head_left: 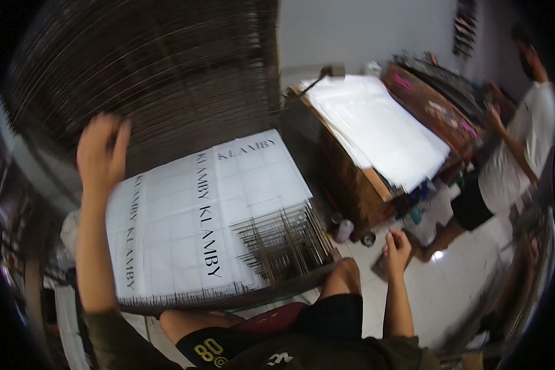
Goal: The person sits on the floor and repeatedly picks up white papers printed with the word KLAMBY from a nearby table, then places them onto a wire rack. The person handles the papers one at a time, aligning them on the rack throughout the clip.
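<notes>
My left hand [103, 151] is raised above the left edge of a sheet-covered drying rack, blurred by motion. A dark gap shows between its thumb and bent fingers, and I see nothing held there. Beneath and to its right, a large white sheet with black lettering [166, 228] lies on the wire rack [287, 243]. A smaller lettered white sheet [259, 169] is at the rack's far right corner. My right hand [398, 248] hovers over the floor to the right of the rack, its fingers loosely bent and nothing visible in them.
Raised wire shelves [148, 68] stand behind the rack. At the back right, a wooden table [345, 179] bears a stack of white sheets [376, 129]. Small containers [345, 230] stand on the floor beside it. A person in a white shirt [521, 154] stands at the far right.
</notes>
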Motion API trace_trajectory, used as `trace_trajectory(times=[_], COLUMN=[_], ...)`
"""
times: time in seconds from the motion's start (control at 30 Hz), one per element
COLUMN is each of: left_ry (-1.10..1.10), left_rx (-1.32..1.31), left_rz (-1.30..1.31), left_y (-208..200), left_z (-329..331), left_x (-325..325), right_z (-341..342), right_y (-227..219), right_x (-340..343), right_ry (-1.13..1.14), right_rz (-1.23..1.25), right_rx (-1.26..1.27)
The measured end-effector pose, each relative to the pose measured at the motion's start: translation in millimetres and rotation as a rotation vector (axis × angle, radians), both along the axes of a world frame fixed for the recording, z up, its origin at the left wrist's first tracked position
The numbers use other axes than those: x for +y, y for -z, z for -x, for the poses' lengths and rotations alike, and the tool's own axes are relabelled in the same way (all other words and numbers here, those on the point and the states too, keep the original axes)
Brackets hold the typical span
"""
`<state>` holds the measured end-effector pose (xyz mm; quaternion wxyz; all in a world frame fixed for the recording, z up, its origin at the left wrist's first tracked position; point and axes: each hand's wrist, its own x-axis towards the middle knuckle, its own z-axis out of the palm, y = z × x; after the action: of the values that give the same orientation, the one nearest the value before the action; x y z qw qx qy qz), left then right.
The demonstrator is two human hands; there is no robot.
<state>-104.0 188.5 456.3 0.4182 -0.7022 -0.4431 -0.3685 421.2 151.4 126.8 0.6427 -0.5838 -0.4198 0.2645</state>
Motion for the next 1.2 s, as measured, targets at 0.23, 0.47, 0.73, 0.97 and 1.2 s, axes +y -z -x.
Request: trace_trajectory(times=[0.23,0.47,0.73,0.97,1.2], left_ry=[-0.093,-0.085,-0.148,-0.101,0.106], left_rx=[-0.535,-0.575,-0.397,-0.456,-0.62], left_rz=[0.556,0.641,0.504,0.563,0.562], left_y=[234,353,341,332,316], left_z=[-52,-71,-71,-70,-98], left_x=[-162,-171,-184,-200,-177], right_z=[18,11,-88,-124,-116], right_y=[-17,-33,-104,-171,-140], right_x=[23,55,144,181,199], right_ry=[-0.005,0.004,0.233,0.084,-0.118], right_rz=[-0.026,-0.171,-0.13,-0.145,-0.215], right_rx=[0.072,0.067,0.451,0.812,0.899])
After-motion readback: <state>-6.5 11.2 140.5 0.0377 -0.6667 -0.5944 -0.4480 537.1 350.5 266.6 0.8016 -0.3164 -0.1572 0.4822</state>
